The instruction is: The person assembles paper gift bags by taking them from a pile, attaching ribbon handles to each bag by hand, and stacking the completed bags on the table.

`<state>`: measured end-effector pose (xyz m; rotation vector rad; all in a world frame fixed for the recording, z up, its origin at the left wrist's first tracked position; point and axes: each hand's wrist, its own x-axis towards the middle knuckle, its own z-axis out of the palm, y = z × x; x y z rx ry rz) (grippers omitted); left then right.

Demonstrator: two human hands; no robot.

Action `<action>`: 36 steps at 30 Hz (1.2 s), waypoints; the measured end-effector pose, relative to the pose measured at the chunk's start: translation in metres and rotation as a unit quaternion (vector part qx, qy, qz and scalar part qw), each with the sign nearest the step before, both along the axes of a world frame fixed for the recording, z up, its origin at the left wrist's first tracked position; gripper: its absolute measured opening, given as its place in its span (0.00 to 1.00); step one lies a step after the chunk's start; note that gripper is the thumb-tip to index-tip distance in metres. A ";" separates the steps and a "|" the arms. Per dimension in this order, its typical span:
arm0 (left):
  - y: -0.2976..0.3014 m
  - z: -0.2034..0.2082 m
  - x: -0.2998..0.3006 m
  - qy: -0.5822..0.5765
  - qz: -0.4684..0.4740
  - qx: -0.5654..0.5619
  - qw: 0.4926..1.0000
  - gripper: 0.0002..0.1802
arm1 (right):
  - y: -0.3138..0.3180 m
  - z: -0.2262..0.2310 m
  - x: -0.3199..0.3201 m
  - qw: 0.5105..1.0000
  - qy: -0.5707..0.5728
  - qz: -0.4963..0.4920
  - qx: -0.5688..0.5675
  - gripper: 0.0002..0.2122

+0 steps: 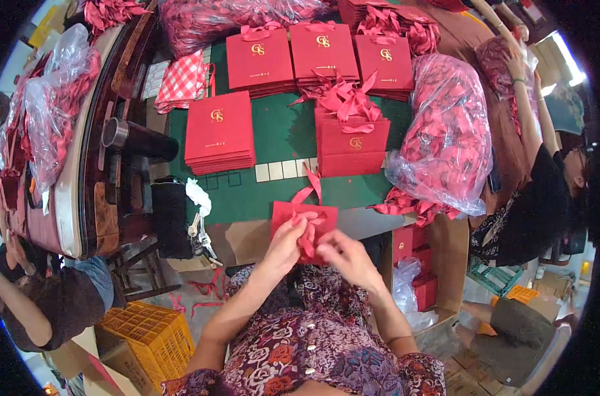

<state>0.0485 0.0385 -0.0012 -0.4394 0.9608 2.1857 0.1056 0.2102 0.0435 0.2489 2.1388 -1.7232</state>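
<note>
A small red paper bag [327, 215] is in front of me at the table's near edge, over my lap. Pink-red ribbon [305, 193] runs through it, with one loop sticking up above the bag's top. My left hand [284, 249] is closed on the bunched ribbon, its thumb and fingers pinching it against the bag. At the bag's lower right side is my right hand [350, 261], its fingers bent together by the ribbon's hanging part; what lies between them is hidden. Just beyond stands a pile of red bags [352, 142] topped with loose ribbons [349, 99].
Stacks of red bags [219, 129] cover the green tabletop [273, 132]. A plastic sack of ribbons [445, 132] bulges at right. At left are a dark cup [141, 140], keys [201, 231] and a yellow crate [145, 336]. A cardboard box [448, 264] stands lower right. Other people work on both sides.
</note>
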 end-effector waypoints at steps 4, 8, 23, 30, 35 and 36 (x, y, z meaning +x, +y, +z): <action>-0.002 0.002 0.013 0.127 -0.049 -0.088 0.987 0.14 | 0.007 -0.018 -0.020 0.981 -0.088 -0.120 -0.124 0.15; 0.001 -0.001 0.026 0.211 -0.098 -0.132 0.964 0.11 | 0.003 -0.019 -0.029 0.971 -0.091 -0.123 -0.183 0.16; -0.032 0.018 -0.019 0.446 -0.066 -0.553 0.701 0.23 | 0.010 -0.032 -0.017 0.982 0.061 -0.177 0.003 0.06; -0.002 0.014 -0.025 0.611 -0.135 -0.568 0.534 0.30 | 0.000 -0.042 -0.020 0.958 0.149 -0.153 0.191 0.06; 0.005 0.006 -0.030 0.609 -0.181 -0.571 0.520 0.26 | -0.007 -0.037 -0.025 0.951 0.158 -0.133 0.229 0.07; 0.006 0.006 -0.031 0.601 -0.189 -0.573 0.525 0.24 | -0.008 -0.040 -0.026 0.948 0.167 -0.139 0.232 0.06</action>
